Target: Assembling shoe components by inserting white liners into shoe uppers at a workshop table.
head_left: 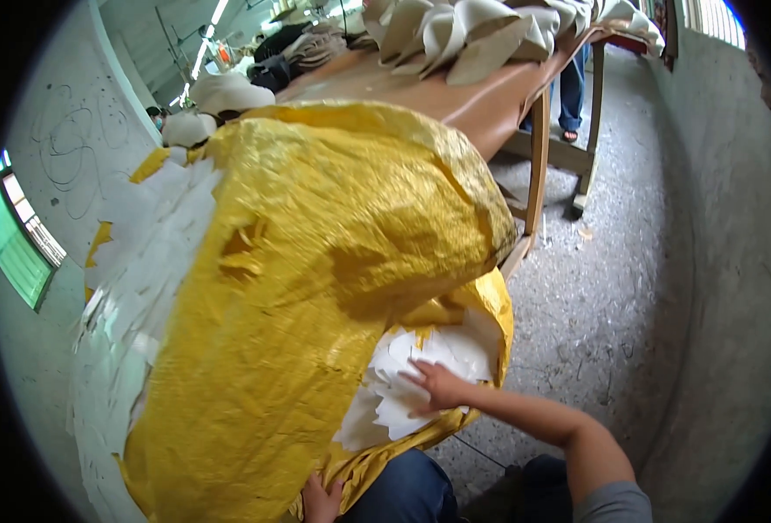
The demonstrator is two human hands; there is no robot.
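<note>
Yellow sack (pixel 315 261) over concrete floor (pixel 629 261): right hand (pixel 438 386) fingers spread, left hand (pixel 320 499) gripping sack.

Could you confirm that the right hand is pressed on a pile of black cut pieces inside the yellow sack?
Not quite: the head view shows the right hand pressed on white cut pieces, not black, inside the yellow sack.

A big yellow woven sack (pixel 315 288), crinkled and shiny, lies tipped on its side across the view, bulging full; its mouth gapes at the lower right, folded back; white cut pieces (pixel 403 383), flat and jagged-edged, fill that opening in a loose heap; more of the same white pieces (pixel 141 288) spill along the sack's left side.
</note>
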